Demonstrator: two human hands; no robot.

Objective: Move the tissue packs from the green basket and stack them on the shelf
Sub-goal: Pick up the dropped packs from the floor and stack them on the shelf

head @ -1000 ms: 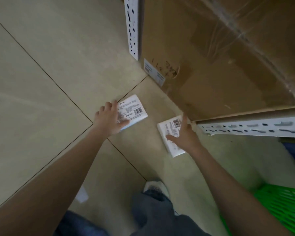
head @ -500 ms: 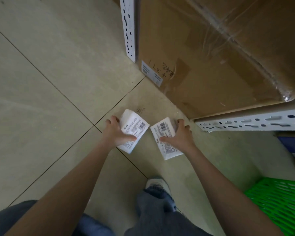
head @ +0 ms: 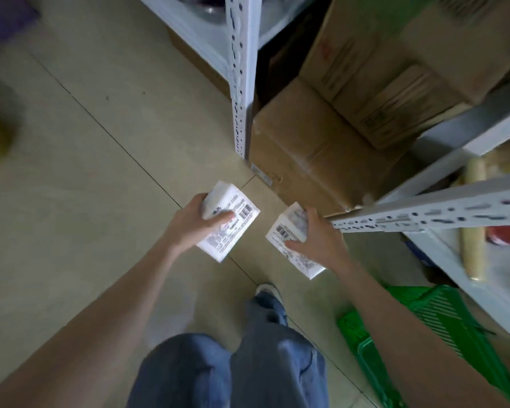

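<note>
1. While both packs are off the floor, the left hand [head: 193, 228] grips a white tissue pack [head: 228, 220], thumb across the printed top, fingers under the left edge, barcode facing up.
2. To its right, the right hand [head: 318, 240] is closed round the second tissue pack [head: 292, 245] from the right edge, thumb on top.
3. Handling, my read: light, soft, squashy under a film wrap that looks slick. Hold by the long edges, spread the fingers, don't crush it.
4. Surface: beige tiled floor [head: 86, 172] with dark grout lines, flat. Left side is blurred.
5. Far centre: white perforated shelf post [head: 242, 83], cardboard boxes [head: 306, 160] behind it.
6. Right: perforated shelf rail [head: 424, 214] just beside the right hand, with a shelf board [head: 507, 278] below carrying a pale roll.
7. Near right: green basket [head: 424, 328] on the floor, contents not clear.
</note>
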